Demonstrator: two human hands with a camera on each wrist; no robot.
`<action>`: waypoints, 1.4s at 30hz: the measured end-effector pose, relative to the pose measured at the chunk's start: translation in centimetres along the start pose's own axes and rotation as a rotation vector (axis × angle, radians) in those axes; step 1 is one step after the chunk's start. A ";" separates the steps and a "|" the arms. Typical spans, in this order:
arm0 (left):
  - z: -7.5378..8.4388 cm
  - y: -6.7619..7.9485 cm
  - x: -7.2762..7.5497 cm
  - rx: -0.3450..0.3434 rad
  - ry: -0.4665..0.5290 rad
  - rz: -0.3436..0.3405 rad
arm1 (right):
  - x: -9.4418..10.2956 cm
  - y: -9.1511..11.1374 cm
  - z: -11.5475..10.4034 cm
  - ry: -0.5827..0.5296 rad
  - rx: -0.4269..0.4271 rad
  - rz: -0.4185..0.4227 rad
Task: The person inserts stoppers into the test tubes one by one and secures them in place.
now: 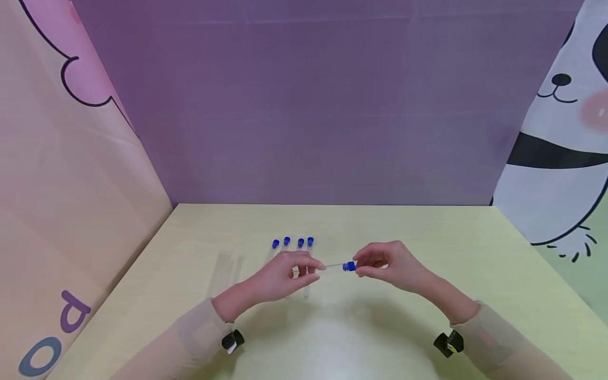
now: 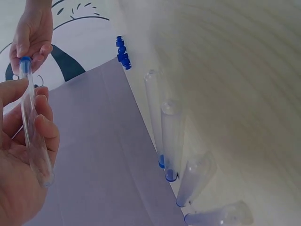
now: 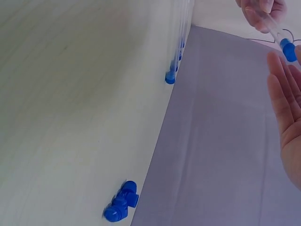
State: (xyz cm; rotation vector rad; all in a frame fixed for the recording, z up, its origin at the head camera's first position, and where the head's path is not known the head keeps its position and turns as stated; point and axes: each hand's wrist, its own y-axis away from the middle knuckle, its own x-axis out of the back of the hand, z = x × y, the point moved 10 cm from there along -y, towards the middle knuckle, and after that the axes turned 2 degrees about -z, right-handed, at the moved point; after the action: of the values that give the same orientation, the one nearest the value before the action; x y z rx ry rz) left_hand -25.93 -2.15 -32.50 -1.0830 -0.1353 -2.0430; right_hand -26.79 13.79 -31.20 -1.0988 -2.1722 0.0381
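Observation:
A clear test tube (image 2: 34,127) lies across the fingers of my left hand (image 1: 287,272), gripped between thumb and fingers. Its blue cap (image 1: 349,266) is on the end that points right. My right hand (image 1: 391,264) pinches this cap with thumb and fingertips; in the right wrist view the cap (image 3: 288,49) meets the thumb, while other fingers stay fairly straight. Beyond the left hand, several blue-capped test tubes (image 2: 171,141) lie side by side on the table, partly hidden by that hand in the head view.
Several loose blue caps (image 3: 121,202) sit in a small cluster on the table (image 1: 404,338), hidden in the head view. Faint clear tubes (image 1: 223,274) lie left of the left hand. A purple cloth (image 1: 332,105) stands behind the table, with printed cloths at both sides.

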 end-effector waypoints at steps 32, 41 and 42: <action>-4.2 3.8 3.1 0.156 -0.113 0.105 | 2.8 2.9 3.3 0.290 -0.028 0.010; -5.9 4.4 5.2 0.226 -0.233 0.126 | 3.2 3.3 4.2 0.349 -0.028 0.001; -6.1 4.4 5.4 0.228 -0.244 0.135 | 3.3 3.3 4.3 0.357 -0.030 0.001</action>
State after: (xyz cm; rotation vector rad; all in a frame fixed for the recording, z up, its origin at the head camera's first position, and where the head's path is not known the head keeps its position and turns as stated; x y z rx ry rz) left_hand -28.52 -11.01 -33.49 -1.1601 -0.3984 -1.7239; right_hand -28.37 19.41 -33.68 -1.0358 -1.8570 -0.1781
